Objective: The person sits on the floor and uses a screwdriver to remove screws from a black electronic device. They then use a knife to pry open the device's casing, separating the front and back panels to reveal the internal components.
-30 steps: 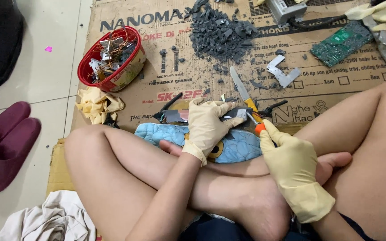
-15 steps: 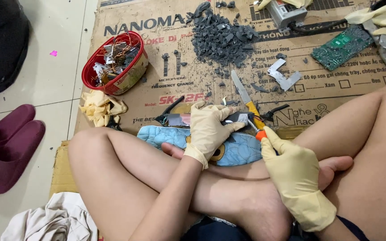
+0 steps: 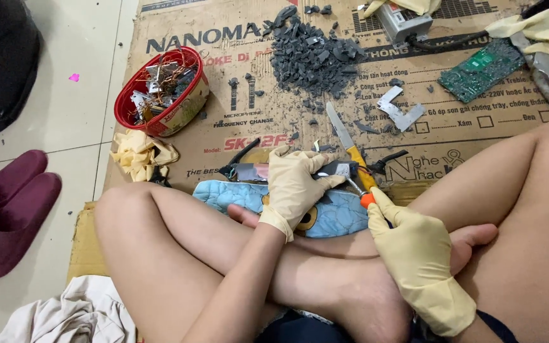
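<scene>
Gloved hands prying at a small dark electronic part over a blue cushion

Head view: the left hand point(image 3: 297, 181) in a cream rubber glove is clamped down over the small dark electronic part with a silver end point(image 3: 337, 170), pinning it on the blue patterned cushion point(image 3: 338, 216) between the crossed legs; the right hand point(image 3: 408, 244), gloved alike, is closed on the orange-handled screwdriver point(image 3: 365, 195), tip at the part. The part looks light, stiff and hard-edged, likely slippery under rubber, best gripped across its flat sides. A yellow-handled knife point(image 3: 349, 146) lies beside it on the printed cardboard sheet point(image 3: 236, 127), near the heap of grey plastic fragments point(image 3: 316, 54) and red bowl of wire scraps point(image 3: 160, 89). Against the earlier frames, both hands keep the same grip; only the viewpoint shifts slightly
</scene>
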